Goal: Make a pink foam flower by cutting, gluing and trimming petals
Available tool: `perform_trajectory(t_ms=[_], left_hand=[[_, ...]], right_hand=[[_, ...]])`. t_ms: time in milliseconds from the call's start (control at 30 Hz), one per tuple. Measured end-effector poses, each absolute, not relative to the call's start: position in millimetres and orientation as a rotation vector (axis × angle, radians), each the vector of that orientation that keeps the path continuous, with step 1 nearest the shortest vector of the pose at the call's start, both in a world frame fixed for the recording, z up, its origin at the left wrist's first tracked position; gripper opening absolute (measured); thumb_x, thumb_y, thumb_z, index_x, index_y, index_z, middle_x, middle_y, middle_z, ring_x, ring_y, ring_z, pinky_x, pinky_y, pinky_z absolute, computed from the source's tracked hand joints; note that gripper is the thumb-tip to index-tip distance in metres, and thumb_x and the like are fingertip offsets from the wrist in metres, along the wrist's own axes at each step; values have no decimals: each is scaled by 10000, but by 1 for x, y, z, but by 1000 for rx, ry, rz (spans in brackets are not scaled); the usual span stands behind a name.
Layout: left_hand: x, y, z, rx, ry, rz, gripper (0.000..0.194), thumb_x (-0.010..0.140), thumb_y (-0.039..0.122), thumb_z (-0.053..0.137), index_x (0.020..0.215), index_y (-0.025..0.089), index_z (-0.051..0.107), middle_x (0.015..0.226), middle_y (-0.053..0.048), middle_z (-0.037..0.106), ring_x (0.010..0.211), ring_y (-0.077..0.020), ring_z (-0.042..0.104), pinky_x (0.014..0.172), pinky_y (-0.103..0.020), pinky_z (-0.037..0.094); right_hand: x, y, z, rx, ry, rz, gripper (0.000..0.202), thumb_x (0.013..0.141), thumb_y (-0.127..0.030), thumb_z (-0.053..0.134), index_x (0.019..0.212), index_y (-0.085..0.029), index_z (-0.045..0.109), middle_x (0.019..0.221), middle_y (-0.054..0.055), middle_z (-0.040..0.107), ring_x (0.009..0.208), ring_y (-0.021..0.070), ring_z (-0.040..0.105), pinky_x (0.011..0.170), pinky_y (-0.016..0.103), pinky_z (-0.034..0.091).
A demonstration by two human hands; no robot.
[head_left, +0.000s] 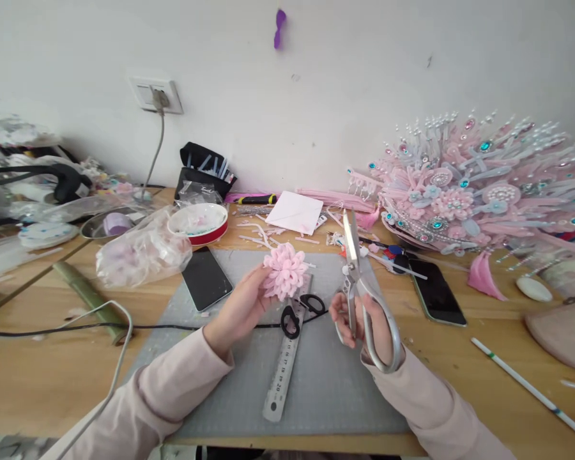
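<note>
My left hand (242, 300) is closed on a fluffy pink flower (287, 271) made of looped petals, above the middle of the grey cutting mat (230, 383). My right hand (364, 319) grips large silver scissors (352, 246) by the handles, blades pointing up and away from me. Their blades look together and stand apart from the flower. Between my hands, a small pair of black-handled scissors (291, 322) lies over a steel ruler (280, 377); the flower hides part of them.
Phones (206, 278) (436, 291) lie on both sides. A red-rimmed dish (199, 223) and plastic bag (144, 252) sit left. A large beaded pink headdress (460, 185) fills the back right. A black cable (172, 327) crosses the mat; pink offcuts surround white paper (294, 212).
</note>
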State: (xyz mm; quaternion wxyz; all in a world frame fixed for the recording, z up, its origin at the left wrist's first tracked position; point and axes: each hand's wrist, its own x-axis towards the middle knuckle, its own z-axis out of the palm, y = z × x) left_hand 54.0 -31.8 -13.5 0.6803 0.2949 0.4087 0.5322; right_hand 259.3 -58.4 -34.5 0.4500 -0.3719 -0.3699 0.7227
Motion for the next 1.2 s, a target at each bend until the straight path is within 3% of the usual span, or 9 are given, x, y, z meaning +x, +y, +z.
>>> perform_trajectory(t_ms=[133,300,433,533,700,1200], left_hand=[[48,-25,-11,601,841,1208,177,848,230,462,946,141,580,896,-65,669,748,-135,634,623,-234,521],[42,-18,-8,586,845,1348,177,862,242,459,936,141,583,898,-60,666,720,-114,630,611,-213,519],[39,-19,-5,650,796,1382,316,821,362,523,1029,130,578,1033,-103,647,810,-147,633,649,-224,507],[37,-19,-4,740,753,1408,349,735,263,643,1053,141,573,1052,-92,641,842,-149,625,708,-228,492],[36,-17,-4,737,742,1514,378,711,139,637,1082,181,574,1099,-53,633,955,-146,602,827,-234,462],[37,-19,-5,774,809,1604,344,708,164,644,1046,204,597,1079,-29,654,975,-145,602,822,-219,453]], right_hand=[[261,-63,-37,-951,-1125,1806,646,613,-698,547,937,-142,602,710,30,541,455,64,379,321,168,311],[264,-68,-37,-1052,-1417,1754,506,699,-587,563,969,-161,596,747,10,538,389,28,375,347,186,269],[264,-70,-39,-892,-1303,2002,450,688,-524,602,976,-179,619,777,-3,521,352,-12,310,336,174,199],[265,-67,-39,-732,-1120,2223,434,646,-425,672,1006,-186,630,694,-34,485,363,-19,227,328,152,133],[269,-61,-38,-626,-945,2383,434,608,-304,718,1026,-212,644,581,-90,388,351,-20,156,302,128,90],[267,-65,-43,-826,-1097,2337,483,623,-348,726,1063,-179,621,536,-104,343,323,-19,174,301,132,112]])
